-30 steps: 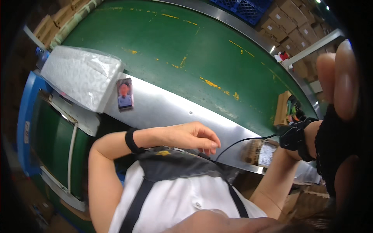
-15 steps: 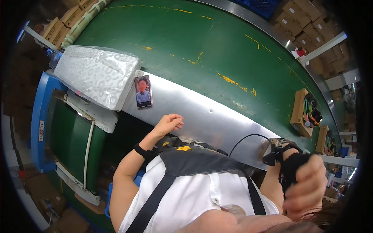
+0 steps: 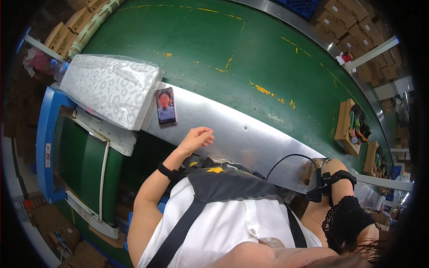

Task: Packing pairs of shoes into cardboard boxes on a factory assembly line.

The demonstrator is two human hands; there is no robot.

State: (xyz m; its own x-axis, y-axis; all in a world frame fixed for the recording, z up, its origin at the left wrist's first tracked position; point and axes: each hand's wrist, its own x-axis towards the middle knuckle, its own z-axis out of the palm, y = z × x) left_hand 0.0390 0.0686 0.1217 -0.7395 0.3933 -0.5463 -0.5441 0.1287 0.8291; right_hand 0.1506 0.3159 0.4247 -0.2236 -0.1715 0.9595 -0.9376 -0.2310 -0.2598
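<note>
My left hand (image 3: 197, 136) rests on the bare metal rim (image 3: 250, 134) of a wide green conveyor belt (image 3: 232, 40), its fingers loosely curled and holding nothing. A black band circles that wrist. A phone (image 3: 166, 106) with a lit screen lies on the rim just up-left of the hand, propped against a white patterned package (image 3: 109, 89) wrapped in clear film. My right hand (image 3: 347, 219), in a black lace glove, is bent back close to my head at the lower right, and its fingers are hidden. A black strap with a small device sits on that wrist.
A black cable (image 3: 286, 158) loops off the rim toward my right wrist. Cardboard trays of colourful items (image 3: 351, 123) ride the belt at the right. A smaller blue-framed conveyor (image 3: 47, 134) stands at the left. Stacked cardboard boxes (image 3: 353, 22) line the far side.
My right hand dropped from in front of the camera to beside my head. My left hand left my chest and settled on the metal rim near the phone.
</note>
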